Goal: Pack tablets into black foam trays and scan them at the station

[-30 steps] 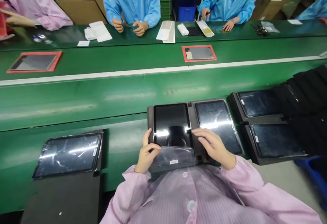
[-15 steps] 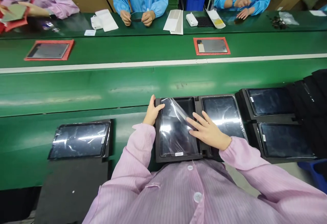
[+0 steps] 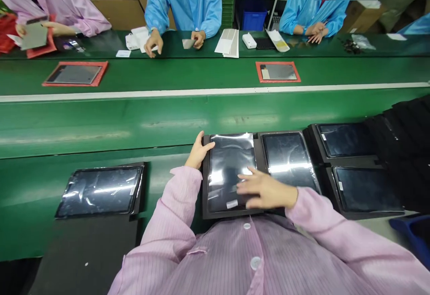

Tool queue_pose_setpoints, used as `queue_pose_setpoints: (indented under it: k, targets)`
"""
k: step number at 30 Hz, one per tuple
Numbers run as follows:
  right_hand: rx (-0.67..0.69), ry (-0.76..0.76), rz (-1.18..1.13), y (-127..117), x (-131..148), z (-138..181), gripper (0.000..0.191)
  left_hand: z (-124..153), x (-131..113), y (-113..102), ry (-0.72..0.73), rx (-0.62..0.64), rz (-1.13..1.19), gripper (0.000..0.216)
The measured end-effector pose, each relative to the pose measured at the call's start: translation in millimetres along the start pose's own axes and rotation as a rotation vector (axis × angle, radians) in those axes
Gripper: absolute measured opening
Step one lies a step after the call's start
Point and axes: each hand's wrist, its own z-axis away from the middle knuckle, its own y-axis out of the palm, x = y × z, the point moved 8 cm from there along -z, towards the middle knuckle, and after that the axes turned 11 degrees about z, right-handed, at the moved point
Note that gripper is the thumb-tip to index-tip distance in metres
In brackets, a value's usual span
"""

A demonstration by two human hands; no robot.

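Note:
A black foam tray (image 3: 205,196) lies in front of me, holding a tablet-sized screen panel (image 3: 231,165). Clear film lies over the panel, with bright reflections and a small white label (image 3: 231,204) near its bottom edge. My left hand (image 3: 199,151) grips the tray's upper left side, thumb over the edge and fingers along the outside. Over the right half of the panel, my right hand (image 3: 264,188) is open with fingers spread, slightly blurred; whether it touches the film I cannot tell.
Another film-covered panel (image 3: 289,156) adjoins on the right, with two more trayed panels (image 3: 369,189) beyond. One panel (image 3: 101,190) lies at left, above a black foam stack (image 3: 83,254). Across the green bench (image 3: 161,124), co-workers sit behind red-wrapped panels (image 3: 278,71).
The film, lifted diagonally at its upper right before, now lies flat across the panel. My right hand has moved down and left. My left hand keeps its place on the tray edge.

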Motion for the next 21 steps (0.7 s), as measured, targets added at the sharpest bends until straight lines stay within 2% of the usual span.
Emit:
queue_pose_setpoints:
  k: [2, 3, 5, 6, 9, 11, 12, 14, 16, 18, 19, 21]
  targets:
    - [0.075, -0.072, 0.180, 23.8, 24.8, 23.3, 0.037, 4.9, -11.3, -6.1, 0.085, -0.058, -0.199, 0.081]
    - [0.081, -0.076, 0.202, 29.6, 30.4, 32.5, 0.035, 10.7, -19.6, -7.0, 0.157, -0.092, -0.317, 0.078]
    - [0.049, -0.037, 0.164, 26.8, 28.1, 45.0, 0.028, 29.5, -37.6, 4.1, 0.342, -0.099, -0.537, 0.068]
    - [0.009, 0.012, 0.139, 18.0, 19.9, 48.9, 0.026, 41.2, -44.8, 17.7, 0.442, -0.048, -0.627, 0.061]
    - [-0.236, 0.299, 0.120, -31.6, -29.1, 62.4, 0.025, 73.0, -49.0, 75.6, 0.642, 0.252, -0.815, 0.044]
    - [-0.443, 0.552, 0.033, -66.4, -71.6, 80.5, 0.022, 76.9, -43.7, 106.2, 0.624, 0.357, -0.886, 0.044]
    - [-0.527, 0.660, -0.036, -78.5, -91.7, 90.6, 0.021, 72.8, -42.3, 116.1, 0.592, 0.349, -0.908, 0.046]
    - [-0.643, 0.814, -0.151, -93.3, -126.0, 108.0, 0.021, 60.0, -43.3, 126.6, 0.526, 0.258, -0.928, 0.051]
    - [-0.704, 0.901, -0.177, -101.5, -150.7, 120.5, 0.023, 53.4, -45.6, 129.4, 0.496, 0.154, -0.921, 0.054]
    - [-0.724, 0.945, -0.179, -104.8, -166.8, 129.0, 0.025, 63.9, -44.3, 136.3, 0.551, 0.166, -0.900, 0.052]
    - [-0.723, 0.958, -0.194, -104.6, -172.3, 132.5, 0.026, 77.4, -40.6, 145.2, 0.619, 0.256, -0.895, 0.049]
    - [-0.698, 0.960, -0.247, -102.1, -178.3, 137.1, 0.029, 120.0, -25.5, 169.3, 0.807, 0.556, -0.908, 0.044]
